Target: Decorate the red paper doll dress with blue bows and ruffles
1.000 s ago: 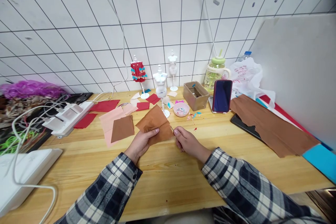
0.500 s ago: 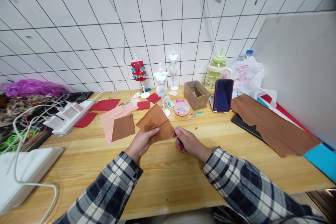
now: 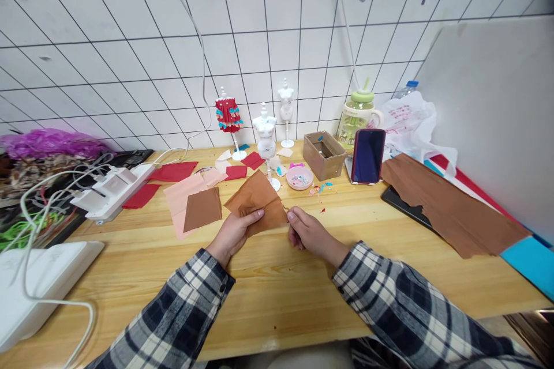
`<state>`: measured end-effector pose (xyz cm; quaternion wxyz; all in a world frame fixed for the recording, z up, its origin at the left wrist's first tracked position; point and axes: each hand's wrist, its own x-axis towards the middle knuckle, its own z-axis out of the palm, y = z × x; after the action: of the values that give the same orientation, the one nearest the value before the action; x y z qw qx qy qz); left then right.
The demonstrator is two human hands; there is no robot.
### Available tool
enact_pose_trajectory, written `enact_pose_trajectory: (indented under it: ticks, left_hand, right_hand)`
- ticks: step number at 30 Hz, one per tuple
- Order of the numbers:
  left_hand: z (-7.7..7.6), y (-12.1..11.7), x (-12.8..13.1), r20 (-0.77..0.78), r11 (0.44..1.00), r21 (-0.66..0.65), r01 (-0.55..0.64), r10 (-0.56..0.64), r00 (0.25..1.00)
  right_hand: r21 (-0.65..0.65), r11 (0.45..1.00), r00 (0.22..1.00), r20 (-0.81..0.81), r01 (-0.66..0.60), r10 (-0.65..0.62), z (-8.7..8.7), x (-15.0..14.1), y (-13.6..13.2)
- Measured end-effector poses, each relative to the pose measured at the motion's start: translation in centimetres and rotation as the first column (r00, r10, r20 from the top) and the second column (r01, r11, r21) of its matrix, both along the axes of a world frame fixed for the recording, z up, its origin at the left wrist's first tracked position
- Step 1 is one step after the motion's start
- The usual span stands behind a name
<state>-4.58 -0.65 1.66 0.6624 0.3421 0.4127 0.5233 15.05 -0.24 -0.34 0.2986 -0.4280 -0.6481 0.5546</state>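
A brown piece of thin cloth or crepe paper [image 3: 255, 199] is pinched at its near edge by my left hand [image 3: 234, 230], thumb on top. My right hand [image 3: 309, 230] is closed at the right edge of that piece, where a thin frayed strip sticks out towards the fingertips; what the fingers grip is mostly hidden. Just behind the piece stands a bare white miniature dress form [image 3: 265, 132]. On the table to the left, a smaller brown piece [image 3: 202, 211] overlaps a pale pink sheet [image 3: 175, 202].
Behind are a dress form in red ruffles [image 3: 228, 115], another bare form [image 3: 285, 106], a pink bowl [image 3: 300, 185], a cardboard box [image 3: 324, 164] and a phone [image 3: 367, 155]. A large brown sheet [image 3: 459, 210] lies right. A white power strip [image 3: 116, 196] and cables lie left.
My right hand has turned slightly, and the dark tip seen at its fingers is now hidden. A thin strip shows at the brown piece's edge. My left hand has stayed in place.
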Motion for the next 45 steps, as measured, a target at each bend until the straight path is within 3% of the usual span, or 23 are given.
enact_pose_trajectory:
  ticks: [15, 29, 37, 45]
  left_hand:
    - [0.07, -0.01, 0.04, -0.018, 0.999, 0.032, 0.000, 0.001, 1.000]
    - [-0.07, -0.03, 0.04, -0.020, 0.999, 0.029, 0.034, -0.033, 0.999]
    - [-0.08, -0.01, 0.11, -0.021, 0.999, 0.033, 0.018, -0.018, 1.000]
    - [-0.29, 0.02, 0.00, -0.036, 0.999, 0.021, 0.027, -0.027, 0.999]
  right_hand:
    - [-0.004, 1.000, 1.000, -0.024, 0.019, -0.019, -0.21, -0.12, 0.00]
    - [0.085, 0.995, 0.998, 0.010, 0.054, -0.055, -0.24, -0.07, 0.03]
    - [0.041, 0.997, 0.998, -0.013, 0.060, -0.059, -0.24, -0.35, -0.15]
    - [0.107, 0.992, 0.997, 0.028, 0.072, -0.075, -0.33, -0.45, -0.11]
